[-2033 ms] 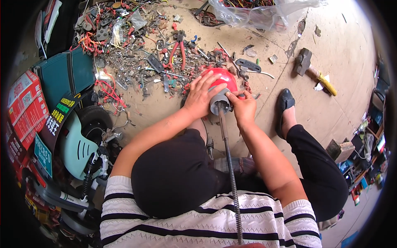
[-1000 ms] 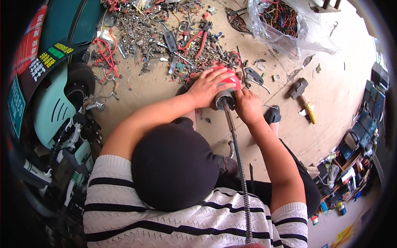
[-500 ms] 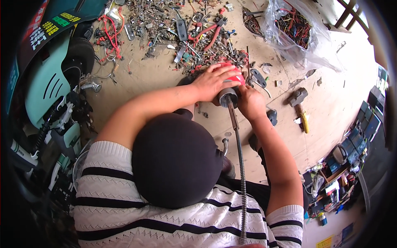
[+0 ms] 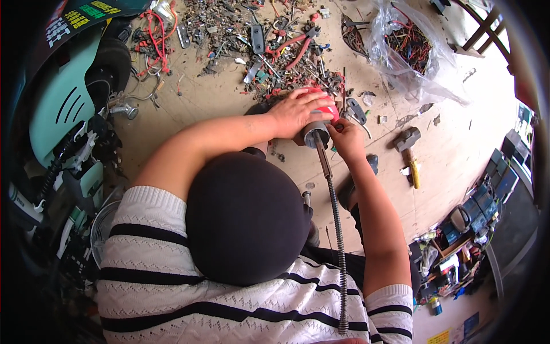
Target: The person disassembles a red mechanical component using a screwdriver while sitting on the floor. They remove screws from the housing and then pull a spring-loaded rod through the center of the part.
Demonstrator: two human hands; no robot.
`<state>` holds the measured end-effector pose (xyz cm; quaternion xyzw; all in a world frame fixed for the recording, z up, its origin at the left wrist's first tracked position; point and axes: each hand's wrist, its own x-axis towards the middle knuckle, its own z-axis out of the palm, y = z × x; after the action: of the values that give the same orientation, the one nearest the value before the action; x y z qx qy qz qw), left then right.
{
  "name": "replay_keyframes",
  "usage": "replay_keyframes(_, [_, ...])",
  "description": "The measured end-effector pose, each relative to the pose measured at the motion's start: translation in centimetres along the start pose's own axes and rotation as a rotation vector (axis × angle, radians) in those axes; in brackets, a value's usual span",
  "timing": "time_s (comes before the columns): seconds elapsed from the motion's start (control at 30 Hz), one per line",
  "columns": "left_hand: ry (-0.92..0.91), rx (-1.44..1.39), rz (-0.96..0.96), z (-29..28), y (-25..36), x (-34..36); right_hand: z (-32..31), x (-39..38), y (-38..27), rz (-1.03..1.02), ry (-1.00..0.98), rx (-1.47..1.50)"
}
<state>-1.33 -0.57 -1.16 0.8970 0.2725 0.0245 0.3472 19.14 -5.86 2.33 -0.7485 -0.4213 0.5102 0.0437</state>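
Observation:
My left hand (image 4: 295, 116) is wrapped over a shiny red object (image 4: 327, 108), its fingers lying across the top. Just below it, a grey round metal cup (image 4: 315, 134) opens toward me. A metal rod (image 4: 323, 163) comes out of that cup and leads into a long coiled spring (image 4: 339, 246) running down past my body. On the right side of the cup, my right hand (image 4: 348, 139) has its thumb and finger pinched on a small dark piece (image 4: 339, 126), too small to make out. The underside of the red object is hidden.
Small parts and scraps (image 4: 229, 40) are heaped on the floor ahead, with red-handled pliers (image 4: 297, 45) among them. A clear bag of wires (image 4: 409, 51) lies far right, a hammer (image 4: 409, 149) nearer. A scooter (image 4: 63, 114) stands at left. A large dark rounded shape (image 4: 247, 218) blocks the lower middle.
My right hand has turned slightly and its fingertips have shifted beside the cup. The left hand keeps its hold on the red object. The whole view has shifted a little.

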Motion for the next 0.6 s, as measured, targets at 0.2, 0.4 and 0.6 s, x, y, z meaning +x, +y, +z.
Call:
replay_keyframes(0.2, [0.022,0.036,0.008,0.2,-0.1,-0.2,-0.3,-0.5,-1.1,-0.220,0.066,-0.333])
replay_keyframes(0.4, [0.038,0.076,0.009,0.4,-0.1,-0.2,-1.2,0.0,-1.5,-0.342,0.003,-0.541])
replay_keyframes(0.6, [-0.002,-0.024,0.005,-0.2,0.1,0.2,-2.1,-1.6,-0.2,-0.377,0.131,-0.316])
